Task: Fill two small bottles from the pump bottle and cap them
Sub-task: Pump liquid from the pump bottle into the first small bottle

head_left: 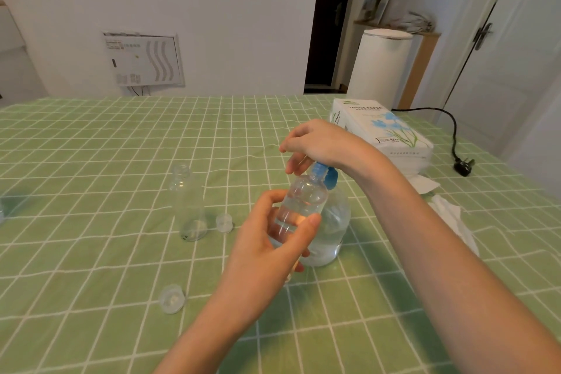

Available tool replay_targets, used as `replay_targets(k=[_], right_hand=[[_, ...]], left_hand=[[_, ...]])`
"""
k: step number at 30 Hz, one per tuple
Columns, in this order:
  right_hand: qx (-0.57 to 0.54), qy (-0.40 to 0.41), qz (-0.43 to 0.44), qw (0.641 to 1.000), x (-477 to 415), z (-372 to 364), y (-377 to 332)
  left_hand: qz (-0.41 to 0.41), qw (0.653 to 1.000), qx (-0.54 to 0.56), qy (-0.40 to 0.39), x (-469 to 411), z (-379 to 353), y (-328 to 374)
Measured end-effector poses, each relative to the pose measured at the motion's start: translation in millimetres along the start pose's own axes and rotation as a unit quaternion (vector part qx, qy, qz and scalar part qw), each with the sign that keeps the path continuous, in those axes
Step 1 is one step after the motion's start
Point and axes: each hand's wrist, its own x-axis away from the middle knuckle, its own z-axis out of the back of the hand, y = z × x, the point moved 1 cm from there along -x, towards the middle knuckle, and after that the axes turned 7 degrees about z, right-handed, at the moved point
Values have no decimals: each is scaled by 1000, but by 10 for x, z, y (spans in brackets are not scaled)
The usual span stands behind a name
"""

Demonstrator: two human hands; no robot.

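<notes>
Left hand (pixel 267 240) grips the small bottle (pixel 300 203), mouth at the blue pump head (pixel 329 177). Right hand (pixel 318 143) curls over it atop the pump bottle (pixel 334 231). Best to press slowly, keeping the mouth aligned.

The green-checked table (pixel 91 161) in front of me is carrying an empty small bottle (pixel 187 203) standing upright, one clear cap (pixel 224 222) just beside it, another cap (pixel 171 298) nearer me, the pump bottle (pixel 332 232), a tissue pack (pixel 385 133), loose tissues (pixel 452 218) and a black plug (pixel 463 166).
</notes>
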Motion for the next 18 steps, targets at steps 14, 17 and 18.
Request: replay_targets(k=[14,17,18], right_hand=[[-14,4,5,1000,-31,27,-12],[-15,-1,2,1000,-34,-3,10],[-17,-2,0,1000,-29,-9,22]], left_hand=[[-7,1000,2,-8,10,0,13],[-2,1000,2,-4,3,-1,4],[1,1000,1,-3,1,-8,-1]])
